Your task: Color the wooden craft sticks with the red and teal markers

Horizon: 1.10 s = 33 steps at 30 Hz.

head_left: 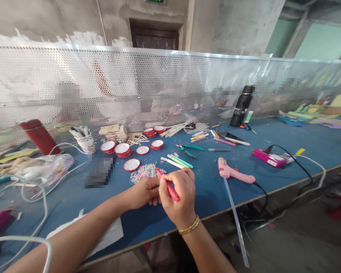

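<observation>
My right hand (pixel 179 193), with a gold bracelet at the wrist, holds a red marker (pixel 172 190) slanting up and to the left. Its fingers meet those of my left hand (pixel 144 193), which is closed near the marker's far end; what it may hold is hidden. Just beyond both hands lies a pile of small coloured bands (pixel 144 172) on the blue table (pixel 147 223). Round red-rimmed pieces with white insides (pixel 131 165) sit behind the pile, some of them stacked. Green and white markers (pixel 177 162) lie beyond my right hand.
A pink glue gun (pixel 235 173) with a long clear stick is at the right, near a magenta power box (pixel 269 158). Pliers (pixel 187 149), a black bottle (pixel 242 106), a cup of pens (pixel 86 142), a dark phone (pixel 100 171) and white cables surround the work. Another person's arm (pixel 338 110) shows far right.
</observation>
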{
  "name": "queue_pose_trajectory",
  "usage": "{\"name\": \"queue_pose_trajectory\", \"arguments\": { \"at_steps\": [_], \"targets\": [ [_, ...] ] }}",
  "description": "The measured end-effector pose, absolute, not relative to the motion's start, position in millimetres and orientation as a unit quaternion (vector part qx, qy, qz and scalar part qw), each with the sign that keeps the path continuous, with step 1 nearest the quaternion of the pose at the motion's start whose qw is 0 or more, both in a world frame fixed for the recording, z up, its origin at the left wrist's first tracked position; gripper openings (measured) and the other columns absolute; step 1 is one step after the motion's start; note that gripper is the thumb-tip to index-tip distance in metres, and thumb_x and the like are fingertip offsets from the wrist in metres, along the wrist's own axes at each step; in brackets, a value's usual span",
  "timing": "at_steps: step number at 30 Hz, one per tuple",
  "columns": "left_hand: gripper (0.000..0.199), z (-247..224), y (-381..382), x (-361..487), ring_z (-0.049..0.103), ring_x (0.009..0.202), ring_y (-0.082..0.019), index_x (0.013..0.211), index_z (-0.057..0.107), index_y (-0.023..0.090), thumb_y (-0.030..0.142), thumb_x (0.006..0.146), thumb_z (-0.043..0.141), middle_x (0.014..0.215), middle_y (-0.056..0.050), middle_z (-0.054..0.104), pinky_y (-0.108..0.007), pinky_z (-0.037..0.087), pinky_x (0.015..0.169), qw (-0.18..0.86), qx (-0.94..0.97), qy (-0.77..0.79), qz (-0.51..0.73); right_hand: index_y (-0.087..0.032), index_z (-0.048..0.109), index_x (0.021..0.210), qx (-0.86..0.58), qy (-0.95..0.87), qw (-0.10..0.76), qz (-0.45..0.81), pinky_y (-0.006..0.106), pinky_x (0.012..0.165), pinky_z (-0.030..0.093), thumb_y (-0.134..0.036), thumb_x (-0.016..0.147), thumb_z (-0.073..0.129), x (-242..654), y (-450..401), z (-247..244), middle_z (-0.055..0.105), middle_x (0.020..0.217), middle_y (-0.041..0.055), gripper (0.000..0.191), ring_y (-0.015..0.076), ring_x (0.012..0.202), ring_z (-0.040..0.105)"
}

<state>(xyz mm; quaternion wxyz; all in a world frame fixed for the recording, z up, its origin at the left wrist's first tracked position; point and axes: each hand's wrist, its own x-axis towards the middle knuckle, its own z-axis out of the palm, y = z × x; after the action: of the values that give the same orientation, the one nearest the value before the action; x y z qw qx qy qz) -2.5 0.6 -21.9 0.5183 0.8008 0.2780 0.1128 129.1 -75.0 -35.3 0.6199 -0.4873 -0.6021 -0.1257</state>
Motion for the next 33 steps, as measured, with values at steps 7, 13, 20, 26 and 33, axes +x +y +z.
{"name": "queue_pose_trajectory", "arguments": {
  "at_steps": [7,13,20,26,33],
  "targets": [
    [0.015,-19.0,-1.4,-1.8,0.051,0.051,-0.008,0.076,0.053,0.017,0.029,0.084,0.049,0.060,0.004,0.055,-0.019,0.042,0.048,0.519,0.801,0.276,0.110,-0.021,0.057,0.081,-0.492,-0.597,0.622,-0.126,0.038,0.090,0.038,-0.019,0.086,0.056,129.7,-74.5,-35.6,0.059,0.068,-0.0025,0.006,0.0146,0.069,0.058],
    [0.016,-15.5,-3.6,-0.8,0.050,0.050,-0.007,0.076,0.053,0.017,0.032,0.084,0.050,0.059,0.005,0.053,-0.018,0.041,0.048,0.524,0.796,0.285,0.105,-0.021,0.056,0.081,-0.498,-0.590,0.622,-0.133,0.038,0.089,0.038,-0.019,0.086,0.056,130.3,-74.6,-36.1,0.059,0.068,-0.0023,0.006,0.0149,0.069,0.058],
    [0.017,-17.1,-2.8,-1.5,0.050,0.051,-0.007,0.076,0.053,0.017,0.031,0.085,0.049,0.059,0.005,0.053,-0.019,0.041,0.049,0.520,0.798,0.287,0.105,-0.020,0.055,0.080,-0.497,-0.589,0.622,-0.138,0.039,0.088,0.039,-0.017,0.086,0.055,130.1,-75.4,-35.6,0.058,0.066,-0.0022,0.007,0.0152,0.068,0.057],
    [0.017,-18.6,-1.7,-2.7,0.051,0.051,-0.008,0.076,0.054,0.017,0.030,0.086,0.049,0.059,0.004,0.054,-0.019,0.042,0.049,0.512,0.803,0.287,0.103,-0.020,0.054,0.078,-0.499,-0.587,0.623,-0.137,0.039,0.088,0.039,-0.017,0.085,0.054,130.2,-75.8,-36.0,0.057,0.065,-0.0024,0.008,0.0151,0.067,0.056],
    [0.021,-17.7,-2.1,-2.5,0.051,0.051,-0.008,0.075,0.055,0.017,0.033,0.087,0.048,0.059,0.004,0.053,-0.019,0.042,0.050,0.505,0.808,0.286,0.098,-0.021,0.053,0.075,-0.502,-0.582,0.625,-0.136,0.038,0.088,0.039,-0.018,0.085,0.053,130.7,-75.9,-37.0,0.055,0.064,-0.0027,0.011,0.0142,0.065,0.053]
  ]
}}
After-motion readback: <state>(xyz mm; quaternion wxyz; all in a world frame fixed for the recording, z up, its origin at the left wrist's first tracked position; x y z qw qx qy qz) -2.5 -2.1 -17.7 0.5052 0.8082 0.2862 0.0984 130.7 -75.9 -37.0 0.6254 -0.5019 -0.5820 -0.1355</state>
